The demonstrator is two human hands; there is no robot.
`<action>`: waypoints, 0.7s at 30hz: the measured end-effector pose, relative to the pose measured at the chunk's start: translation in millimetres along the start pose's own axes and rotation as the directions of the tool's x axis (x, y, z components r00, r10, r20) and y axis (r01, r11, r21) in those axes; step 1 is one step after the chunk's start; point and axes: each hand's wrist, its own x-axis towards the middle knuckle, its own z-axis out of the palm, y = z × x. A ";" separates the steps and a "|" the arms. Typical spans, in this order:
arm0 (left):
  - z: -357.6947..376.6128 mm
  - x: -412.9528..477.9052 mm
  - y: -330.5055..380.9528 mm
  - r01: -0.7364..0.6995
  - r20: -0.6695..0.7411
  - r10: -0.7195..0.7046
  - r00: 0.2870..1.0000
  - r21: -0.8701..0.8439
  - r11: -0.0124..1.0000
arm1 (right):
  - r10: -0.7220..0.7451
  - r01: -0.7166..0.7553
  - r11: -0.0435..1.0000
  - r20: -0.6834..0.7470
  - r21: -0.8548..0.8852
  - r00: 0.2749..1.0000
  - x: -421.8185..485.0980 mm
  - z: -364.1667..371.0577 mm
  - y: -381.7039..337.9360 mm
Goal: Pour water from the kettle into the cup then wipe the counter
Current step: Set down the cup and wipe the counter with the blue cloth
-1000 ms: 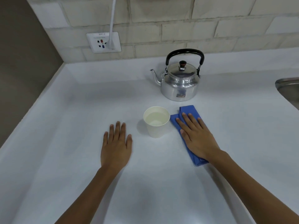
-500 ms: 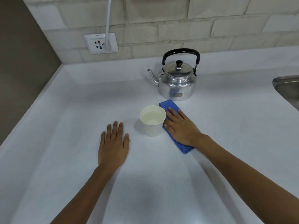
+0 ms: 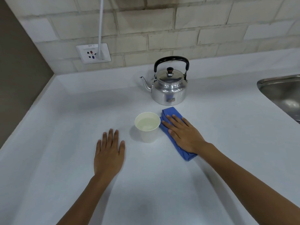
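A shiny metal kettle [image 3: 168,88] with a black handle stands upright at the back of the white counter [image 3: 65,127], spout pointing left. In front of it a white paper cup [image 3: 148,135] holds water. My right hand [image 3: 185,135] lies flat, palm down, pressing a folded blue cloth [image 3: 169,112] onto the counter just right of the cup; the cloth's left edge touches the cup. My left hand [image 3: 109,153] rests flat on the counter left of the cup, holding nothing.
A steel sink [image 3: 282,93] is set into the counter at the right edge. On the tiled back wall are a socket [image 3: 93,53] and a white cable [image 3: 101,21] running up from it. A dark wall bounds the counter's left side.
My right hand slid the blue cloth forward and left, up against the cup, then drew it back slightly. The left hand, cup and kettle stayed put.
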 end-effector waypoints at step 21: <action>-1.0 1.6 1.6 0.004 0.001 -0.004 1.000 0.018 1.000 | 0.335 -0.335 0.942 0.007 0.015 0.942 -16.3 -17.1 36.4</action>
